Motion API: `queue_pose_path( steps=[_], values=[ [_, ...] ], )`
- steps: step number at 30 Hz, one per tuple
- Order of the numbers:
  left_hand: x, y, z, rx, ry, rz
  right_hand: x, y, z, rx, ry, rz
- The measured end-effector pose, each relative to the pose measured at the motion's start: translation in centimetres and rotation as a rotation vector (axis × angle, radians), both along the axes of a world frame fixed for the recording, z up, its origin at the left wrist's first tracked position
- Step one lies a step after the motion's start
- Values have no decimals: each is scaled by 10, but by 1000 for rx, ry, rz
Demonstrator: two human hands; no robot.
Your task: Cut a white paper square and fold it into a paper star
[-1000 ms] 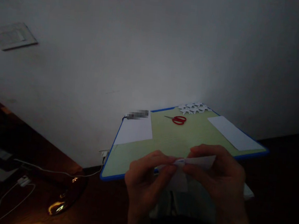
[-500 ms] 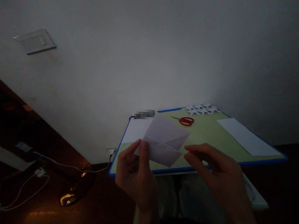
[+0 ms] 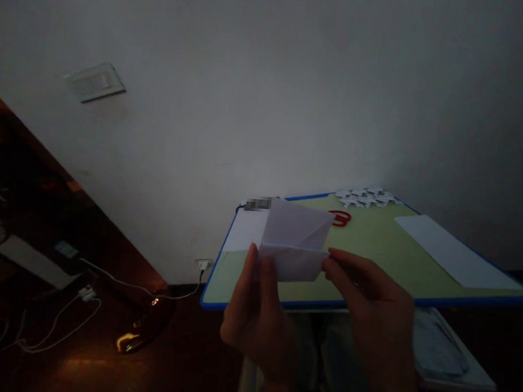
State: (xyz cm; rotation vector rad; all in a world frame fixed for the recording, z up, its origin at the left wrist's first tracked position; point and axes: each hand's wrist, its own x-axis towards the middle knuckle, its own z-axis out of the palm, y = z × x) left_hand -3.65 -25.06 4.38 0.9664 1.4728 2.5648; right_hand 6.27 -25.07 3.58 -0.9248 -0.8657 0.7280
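Note:
A creased white sheet of paper point(image 3: 299, 226) is held up above the near part of the table, with its lower part folded into a flap. My left hand point(image 3: 259, 310) pinches its left side between thumb and fingers. At the right end of the fold, the thumb and forefinger of my right hand point(image 3: 371, 301) are closed on the paper's edge. Behind the paper lie scissors with red handles point(image 3: 342, 218), their blades hidden by it.
The green tabletop point(image 3: 366, 246) has a blue rim and stands against a wall. Several folded white paper pieces point(image 3: 367, 197) lie at its back, a blank white sheet point(image 3: 456, 250) at right, another white sheet point(image 3: 243, 231) at left. Cables point(image 3: 145, 294) run along the left.
My right hand has come to the paper's right edge and pinched it. The paper has turned so its fold lies nearly level and now covers the scissor blades. The view has shifted left.

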Motion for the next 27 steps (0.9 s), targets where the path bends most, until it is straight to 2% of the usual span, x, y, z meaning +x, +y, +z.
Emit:
queue_pose_path(
  steps=[4,6,11,16,19,21,23,25,27],
  values=[
    [2,0,3,35,7,142,-13,1,2,8,20,66],
    [3,1,4,78,7,172,-18,1,2,18,43,77],
    [2,2,5,119,-42,134,-22,0,-1,-12,79,96],
    [1,0,7,101,-4,132,-18,-2,-2,-26,66,99],
    [-1,0,5,75,26,127,-16,1,-5,-39,41,150],
    [-5,1,2,61,67,78,-12,5,-9,-33,3,121],
    [-11,2,-1,65,149,-37,-5,9,-13,33,-67,-9],
    [-20,3,-2,73,289,-205,8,10,-14,160,-167,-146],
    [-27,4,-2,71,477,-413,25,7,-12,296,-293,-205]
  ],
)
